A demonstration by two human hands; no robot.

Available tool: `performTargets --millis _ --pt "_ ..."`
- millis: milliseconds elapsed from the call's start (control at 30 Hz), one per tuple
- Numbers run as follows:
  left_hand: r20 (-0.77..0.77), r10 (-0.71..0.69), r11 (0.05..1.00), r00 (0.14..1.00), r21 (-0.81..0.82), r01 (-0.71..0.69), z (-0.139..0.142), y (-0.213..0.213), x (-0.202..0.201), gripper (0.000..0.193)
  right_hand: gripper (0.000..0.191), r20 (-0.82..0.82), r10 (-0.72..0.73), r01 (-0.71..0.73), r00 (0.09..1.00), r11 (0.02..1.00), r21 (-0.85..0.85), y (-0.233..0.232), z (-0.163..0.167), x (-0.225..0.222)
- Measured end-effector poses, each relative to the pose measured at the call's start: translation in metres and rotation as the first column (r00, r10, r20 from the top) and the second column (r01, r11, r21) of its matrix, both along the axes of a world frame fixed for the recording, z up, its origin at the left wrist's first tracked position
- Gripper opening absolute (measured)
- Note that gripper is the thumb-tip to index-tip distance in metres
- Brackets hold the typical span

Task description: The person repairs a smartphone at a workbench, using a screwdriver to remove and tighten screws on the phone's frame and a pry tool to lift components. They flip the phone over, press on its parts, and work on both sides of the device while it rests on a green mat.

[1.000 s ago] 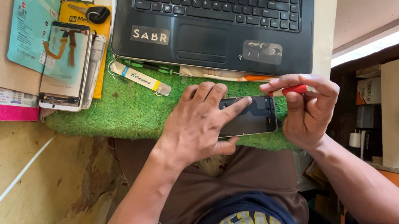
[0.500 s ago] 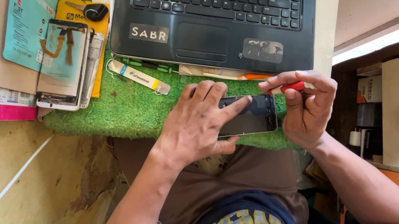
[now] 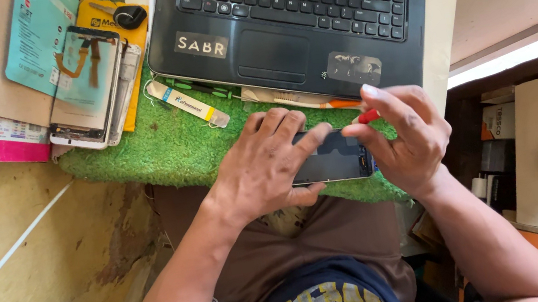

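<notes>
Head view shows first the big black laptop [image 3: 294, 19] lying open at the far side, and under its near edge the green grass-like mat [image 3: 159, 147] which covers the work place. At the left on the mat is a pile of cardboard and packets with an opened phone part [image 3: 83, 87] on top, and near the laptop edge lie a small white tube [image 3: 188, 104] and a toothbrush [image 3: 290, 100]. At the near edge of the mat, between your two hands, lies the dark phone [image 3: 333, 162], flat, with its back side up as far as I can see. Your left hand [image 3: 264, 166] is pressing on the phone: the fingers are spread and bent over its left part, the thumb under its near edge, so it holds the phone steady. Your right hand [image 3: 402, 143] has the fingers closed in a pinch around a small screwdriver with red handle [image 3: 369, 115], and the tip goes down to the right end of the phone; the tip itself is hidden by the fingers. I judge that you are working on a screw or a seam at this end. The next move calls for a firm hold with the left hand and for small, straight turning, so the tip does not slip.
</notes>
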State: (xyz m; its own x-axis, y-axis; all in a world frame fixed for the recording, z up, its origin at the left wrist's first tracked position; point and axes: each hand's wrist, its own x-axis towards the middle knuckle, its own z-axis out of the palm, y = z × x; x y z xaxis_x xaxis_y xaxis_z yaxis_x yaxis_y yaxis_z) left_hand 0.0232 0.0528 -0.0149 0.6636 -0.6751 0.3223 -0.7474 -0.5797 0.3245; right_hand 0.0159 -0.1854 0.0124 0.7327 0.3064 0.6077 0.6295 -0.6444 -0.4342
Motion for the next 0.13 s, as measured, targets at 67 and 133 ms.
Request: performTargets --millis 67,133 --pt "-0.045 0.018 0.999 0.999 -0.042 -0.02 -0.003 0.001 0.0 0.086 0.047 -0.088 0.029 -0.026 0.996 0.999 0.038 0.007 0.014 0.002" --pt "-0.075 0.027 0.998 0.997 -0.049 -0.031 -0.007 0.0 -0.002 0.088 0.041 -0.19 0.131 -0.099 0.973 0.981 0.169 0.013 0.028 0.002"
